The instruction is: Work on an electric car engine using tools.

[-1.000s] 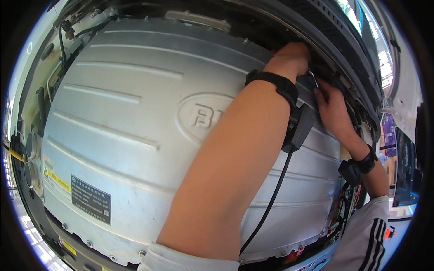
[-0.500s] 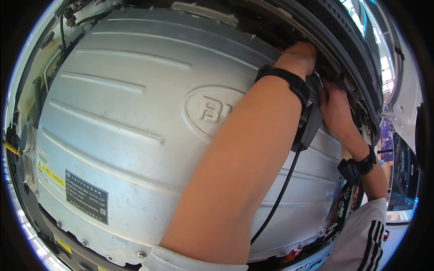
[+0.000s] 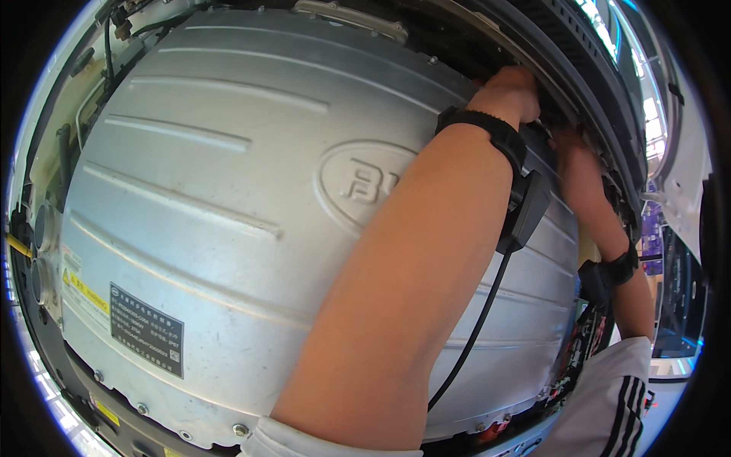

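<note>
My left forearm reaches across a large silver metal cover with raised ribs and an embossed oval. At the cover's far right edge, my left hand is curled into the dark gap beside a black trim panel; its fingers look closed, but what they grip is hidden. Beside it, lower and to the right, my right hand reaches into the same gap, its fingers lost in shadow and blur. A black strap with a black box sits on my left wrist, and another black wrist device is on my right.
A black cable hangs from the left wrist box over the cover. Bolts line the cover's near edge. The long black trim panel curves along the right. Two round metal ports and a yellow cable are at the left.
My right hand has moved a little right and deeper into the gap. The thin metal piece seen between my hands earlier is out of sight. My left hand has shifted slightly up and right.
</note>
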`<state>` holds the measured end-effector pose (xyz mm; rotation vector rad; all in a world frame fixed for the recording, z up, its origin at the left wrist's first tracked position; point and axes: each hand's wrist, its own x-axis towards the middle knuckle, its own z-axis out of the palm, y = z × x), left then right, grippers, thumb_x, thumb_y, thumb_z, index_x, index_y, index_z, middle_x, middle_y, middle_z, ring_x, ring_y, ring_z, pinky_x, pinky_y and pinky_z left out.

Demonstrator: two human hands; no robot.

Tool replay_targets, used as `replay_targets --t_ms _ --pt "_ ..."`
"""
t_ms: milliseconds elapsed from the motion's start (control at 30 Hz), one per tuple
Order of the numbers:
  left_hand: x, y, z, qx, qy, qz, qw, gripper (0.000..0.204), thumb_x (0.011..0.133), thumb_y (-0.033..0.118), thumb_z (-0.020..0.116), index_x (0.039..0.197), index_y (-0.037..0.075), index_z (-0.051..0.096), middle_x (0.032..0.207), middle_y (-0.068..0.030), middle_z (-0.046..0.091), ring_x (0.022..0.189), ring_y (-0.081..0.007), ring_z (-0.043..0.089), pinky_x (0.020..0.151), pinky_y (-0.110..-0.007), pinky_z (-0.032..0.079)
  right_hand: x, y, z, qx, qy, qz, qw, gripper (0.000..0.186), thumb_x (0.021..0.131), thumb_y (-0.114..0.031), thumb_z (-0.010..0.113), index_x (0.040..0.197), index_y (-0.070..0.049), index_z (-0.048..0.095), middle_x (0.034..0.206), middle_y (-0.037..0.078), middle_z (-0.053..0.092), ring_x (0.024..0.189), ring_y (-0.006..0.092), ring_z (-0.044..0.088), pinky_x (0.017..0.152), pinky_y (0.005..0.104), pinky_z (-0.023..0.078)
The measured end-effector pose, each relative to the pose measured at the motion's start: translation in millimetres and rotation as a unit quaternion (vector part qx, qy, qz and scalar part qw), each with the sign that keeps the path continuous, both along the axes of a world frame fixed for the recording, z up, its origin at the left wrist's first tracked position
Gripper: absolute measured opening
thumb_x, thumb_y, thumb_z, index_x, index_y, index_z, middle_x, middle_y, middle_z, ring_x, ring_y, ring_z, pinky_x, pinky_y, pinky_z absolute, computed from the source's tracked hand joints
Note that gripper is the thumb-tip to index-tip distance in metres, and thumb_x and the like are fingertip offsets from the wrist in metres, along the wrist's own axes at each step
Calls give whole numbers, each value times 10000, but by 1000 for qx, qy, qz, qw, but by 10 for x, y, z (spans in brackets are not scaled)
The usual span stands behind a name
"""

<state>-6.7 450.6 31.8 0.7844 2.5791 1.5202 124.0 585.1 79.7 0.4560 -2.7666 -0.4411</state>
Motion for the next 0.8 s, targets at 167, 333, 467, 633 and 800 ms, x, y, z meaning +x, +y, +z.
replay_targets --t_ms 167,333,467,633,800 --pt "-3 4 -43 7 8 7 1000 286 693 61 702 976 84 728 962 -135 703 902 -279 687 761 -349 549 76 -302 -38 7 -31 -73 997 173 856 -38 517 973 32 624 960 266 628 924 417 606 813 479 492" --pt "29 -32 -12 -1 0 7 1000 152 738 79 664 868 43 734 861 -133 712 856 -252 698 749 -346 549 104 -349 -9 -61 -39 -66 995 181 872 -83 546 994 17 635 874 252 644 898 420 616 809 477 491" --pt "-12 -49 29 -58 49 -24 997 133 777 90 619 820 58 740 806 -126 712 801 -235 703 733 -332 549 -61 64 -22 -50 5 -29 998 212 880 -103 576 1046 14 637 984 257 629 975 418 598 844 451 483" --pt "-9 -123 144 118 -126 71 982 353 797 79 655 1142 7 646 1194 -206 624 1125 -308 607 932 -342 510 -190 163 -36 -37 37 30 998 216 876 -60 570 1066 17 636 1068 250 608 1025 413 581 861 431 472" --pt "174 -188 174 87 -81 118 986 126 759 41 613 798 -25 713 809 -176 709 830 -257 710 764 -335 551 -85 60 31 1 -15 31 999 180 851 -7 532 998 49 619 1015 289 603 982 433 586 834 462 477"
